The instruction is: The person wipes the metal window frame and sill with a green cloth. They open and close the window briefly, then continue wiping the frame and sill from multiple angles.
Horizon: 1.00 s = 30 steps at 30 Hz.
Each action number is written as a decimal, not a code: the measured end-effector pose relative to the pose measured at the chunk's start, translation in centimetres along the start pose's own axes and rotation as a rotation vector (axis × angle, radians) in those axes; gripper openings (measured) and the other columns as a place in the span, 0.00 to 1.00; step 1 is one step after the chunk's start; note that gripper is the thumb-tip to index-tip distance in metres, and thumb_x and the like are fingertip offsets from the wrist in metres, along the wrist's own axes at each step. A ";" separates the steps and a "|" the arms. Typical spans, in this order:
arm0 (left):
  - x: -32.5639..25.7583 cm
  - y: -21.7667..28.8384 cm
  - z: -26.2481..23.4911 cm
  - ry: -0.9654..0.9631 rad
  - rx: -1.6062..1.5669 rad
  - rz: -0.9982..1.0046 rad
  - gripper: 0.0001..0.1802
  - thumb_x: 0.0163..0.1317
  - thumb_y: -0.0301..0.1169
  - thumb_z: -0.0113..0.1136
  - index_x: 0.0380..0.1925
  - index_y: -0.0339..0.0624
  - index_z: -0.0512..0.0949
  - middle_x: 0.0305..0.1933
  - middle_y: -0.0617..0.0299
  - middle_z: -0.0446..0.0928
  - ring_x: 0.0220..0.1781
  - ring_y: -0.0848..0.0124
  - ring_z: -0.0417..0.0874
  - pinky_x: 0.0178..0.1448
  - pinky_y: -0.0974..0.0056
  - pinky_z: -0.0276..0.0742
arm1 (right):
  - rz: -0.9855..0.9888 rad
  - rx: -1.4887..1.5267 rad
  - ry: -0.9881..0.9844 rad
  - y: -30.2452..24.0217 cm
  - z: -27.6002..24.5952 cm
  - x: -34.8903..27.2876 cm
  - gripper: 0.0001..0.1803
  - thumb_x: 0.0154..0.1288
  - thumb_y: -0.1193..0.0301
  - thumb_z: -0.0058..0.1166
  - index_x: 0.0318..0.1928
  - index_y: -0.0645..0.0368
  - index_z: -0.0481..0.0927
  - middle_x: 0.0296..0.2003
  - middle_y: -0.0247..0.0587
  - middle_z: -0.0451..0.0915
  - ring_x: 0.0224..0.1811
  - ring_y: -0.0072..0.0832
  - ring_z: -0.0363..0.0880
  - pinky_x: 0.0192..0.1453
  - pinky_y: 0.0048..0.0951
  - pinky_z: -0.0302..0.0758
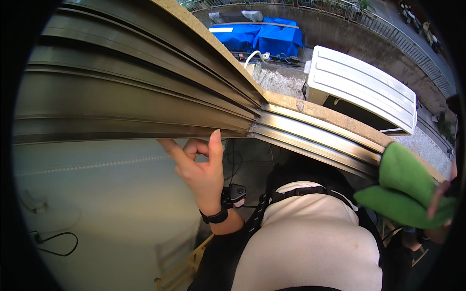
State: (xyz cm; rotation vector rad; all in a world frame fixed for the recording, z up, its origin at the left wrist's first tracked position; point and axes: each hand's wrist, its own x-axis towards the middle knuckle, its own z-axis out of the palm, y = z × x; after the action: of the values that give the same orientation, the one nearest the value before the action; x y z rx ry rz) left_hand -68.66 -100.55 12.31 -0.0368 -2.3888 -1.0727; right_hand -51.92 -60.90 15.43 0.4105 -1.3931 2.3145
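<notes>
Beside the window, my left hand (199, 167) is raised to the lower edge of the metal window frame (145, 106). Its thumb is up against that edge, one finger reaches along it, and the others are bent, with gaps between them; it holds nothing loose. A black strap with a small camera circles that wrist. At the far right, my right hand (438, 199), partly dark and blurred, grips a folded green cloth (405, 169). The cloth lies over the end of the shiny sill tracks (315, 140), one flap on top and one hanging inside.
Outside stand a white air-conditioner unit (361, 82) and a bundle under blue tarpaulin (276, 36), with a railing (388, 36) beyond. Indoors, a pale wall (97, 194) fills the left, with a black cable (73, 242) and wooden chair parts (196, 257) low down.
</notes>
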 end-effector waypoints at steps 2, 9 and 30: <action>-0.1 0.0 0.3 0.034 -0.015 -0.023 0.54 0.60 0.27 0.69 0.76 0.31 0.39 0.16 0.65 0.71 0.19 0.76 0.71 0.35 0.73 0.71 | 0.102 -0.761 0.181 3.9 2.9 -0.7 0.20 0.67 0.53 0.59 0.39 0.58 0.71 0.38 0.40 0.68 0.39 0.30 0.68 0.39 0.28 0.70; -0.1 1.1 0.9 0.088 -0.145 -0.102 0.52 0.59 0.22 0.66 0.75 0.31 0.41 0.29 0.58 0.79 0.21 0.75 0.76 0.33 0.69 0.76 | 0.165 -0.876 -0.766 12.1 8.6 5.3 0.18 0.46 0.79 0.63 0.41 0.60 0.79 0.44 0.44 0.69 0.43 0.36 0.71 0.39 0.33 0.74; -0.6 0.5 2.5 0.234 -0.209 -0.085 0.45 0.63 0.22 0.56 0.75 0.38 0.42 0.48 0.47 0.78 0.18 0.71 0.76 0.21 0.69 0.76 | -0.143 -1.309 -1.089 29.7 10.2 8.0 0.21 0.59 0.71 0.52 0.55 0.55 0.81 0.47 0.40 0.71 0.50 0.35 0.69 0.52 0.30 0.70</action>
State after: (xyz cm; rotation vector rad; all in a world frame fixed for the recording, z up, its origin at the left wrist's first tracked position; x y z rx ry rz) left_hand -69.13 -98.36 11.04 0.1128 -2.0796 -1.2883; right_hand -72.85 -80.90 0.83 1.2609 -2.7588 0.5320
